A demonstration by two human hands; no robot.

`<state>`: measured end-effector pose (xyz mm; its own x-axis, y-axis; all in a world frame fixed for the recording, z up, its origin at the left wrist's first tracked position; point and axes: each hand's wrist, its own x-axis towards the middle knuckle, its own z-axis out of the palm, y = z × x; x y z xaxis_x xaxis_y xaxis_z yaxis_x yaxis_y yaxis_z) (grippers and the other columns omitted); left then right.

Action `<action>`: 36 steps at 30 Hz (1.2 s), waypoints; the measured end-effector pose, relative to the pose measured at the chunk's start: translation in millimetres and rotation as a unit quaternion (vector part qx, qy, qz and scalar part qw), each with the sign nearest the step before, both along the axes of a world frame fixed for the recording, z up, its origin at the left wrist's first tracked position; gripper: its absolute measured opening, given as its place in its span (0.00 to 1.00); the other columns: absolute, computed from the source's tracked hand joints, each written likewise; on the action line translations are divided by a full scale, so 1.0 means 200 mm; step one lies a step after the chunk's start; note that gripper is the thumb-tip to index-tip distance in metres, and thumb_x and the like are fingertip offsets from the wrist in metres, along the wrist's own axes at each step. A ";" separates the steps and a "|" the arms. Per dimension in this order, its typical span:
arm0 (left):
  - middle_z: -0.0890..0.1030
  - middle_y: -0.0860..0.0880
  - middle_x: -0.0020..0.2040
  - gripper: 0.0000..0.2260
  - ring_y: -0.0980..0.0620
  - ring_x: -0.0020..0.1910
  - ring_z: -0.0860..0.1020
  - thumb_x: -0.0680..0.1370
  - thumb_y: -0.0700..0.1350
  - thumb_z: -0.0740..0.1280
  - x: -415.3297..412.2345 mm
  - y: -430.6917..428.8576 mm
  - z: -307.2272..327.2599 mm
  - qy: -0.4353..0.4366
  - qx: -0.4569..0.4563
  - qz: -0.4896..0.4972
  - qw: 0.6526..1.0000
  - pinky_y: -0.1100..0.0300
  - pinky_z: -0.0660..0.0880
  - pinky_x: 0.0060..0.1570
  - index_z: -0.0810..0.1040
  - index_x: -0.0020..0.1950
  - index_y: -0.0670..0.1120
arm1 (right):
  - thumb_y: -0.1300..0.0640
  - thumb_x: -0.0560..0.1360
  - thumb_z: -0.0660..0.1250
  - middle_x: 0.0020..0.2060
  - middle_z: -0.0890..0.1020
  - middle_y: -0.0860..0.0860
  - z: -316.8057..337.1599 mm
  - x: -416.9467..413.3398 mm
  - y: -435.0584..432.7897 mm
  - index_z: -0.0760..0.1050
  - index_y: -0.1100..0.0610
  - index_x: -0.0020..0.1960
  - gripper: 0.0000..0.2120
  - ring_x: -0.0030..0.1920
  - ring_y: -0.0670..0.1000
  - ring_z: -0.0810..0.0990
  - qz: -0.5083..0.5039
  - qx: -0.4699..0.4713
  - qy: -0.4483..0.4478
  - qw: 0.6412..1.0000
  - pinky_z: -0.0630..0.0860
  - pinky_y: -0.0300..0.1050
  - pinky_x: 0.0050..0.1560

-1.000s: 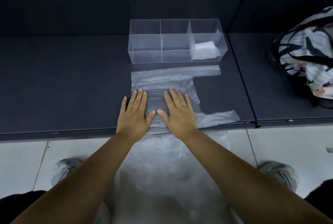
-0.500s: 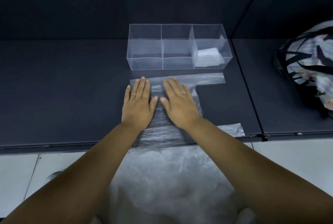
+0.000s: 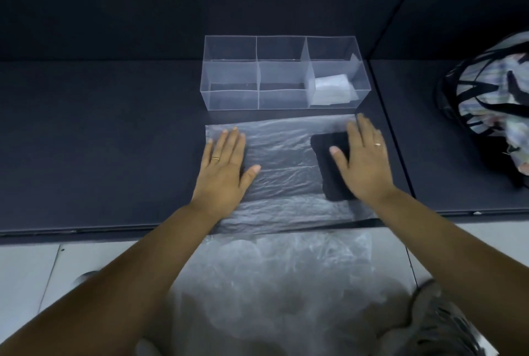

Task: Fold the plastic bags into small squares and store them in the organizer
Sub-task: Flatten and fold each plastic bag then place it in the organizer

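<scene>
A clear plastic bag [image 3: 282,166] lies flat on the dark table [image 3: 100,140], and its lower part hangs over the front edge. My left hand [image 3: 224,168] presses flat on the bag's left side. My right hand [image 3: 362,162] lies flat on the bag's right end, by the handle cut-out. Behind the bag stands a clear three-compartment organizer [image 3: 283,73]. A folded white bag [image 3: 332,90] sits in its right compartment; the other two compartments hold nothing.
A patterned tote bag [image 3: 492,103] lies on the right-hand table section. A seam [image 3: 392,132] separates the two table sections. White floor tiles and a shoe [image 3: 435,324] show below the table edge.
Both hands slid apart from the bag's middle, the left one leftward and the right one rightward. The view shifted closer to the table.
</scene>
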<state>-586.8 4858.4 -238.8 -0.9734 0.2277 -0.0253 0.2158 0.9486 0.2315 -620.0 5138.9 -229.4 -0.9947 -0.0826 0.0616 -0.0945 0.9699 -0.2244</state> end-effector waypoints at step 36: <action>0.82 0.55 0.39 0.05 0.62 0.38 0.78 0.73 0.48 0.74 -0.18 -0.35 0.17 -0.196 0.412 0.314 0.833 0.69 0.71 0.41 0.82 0.41 0.48 | 0.51 0.75 0.70 0.34 0.79 0.47 0.14 -0.18 0.15 0.77 0.60 0.36 0.15 0.38 0.41 0.75 -0.171 -0.362 -0.131 0.907 0.69 0.38 0.46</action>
<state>-622.8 4788.8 -204.0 -0.8615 -0.2256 -0.4549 -0.5070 0.3316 0.7956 -656.8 5168.7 -200.4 -0.9426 0.2012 -0.2664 0.3333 0.5220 -0.7851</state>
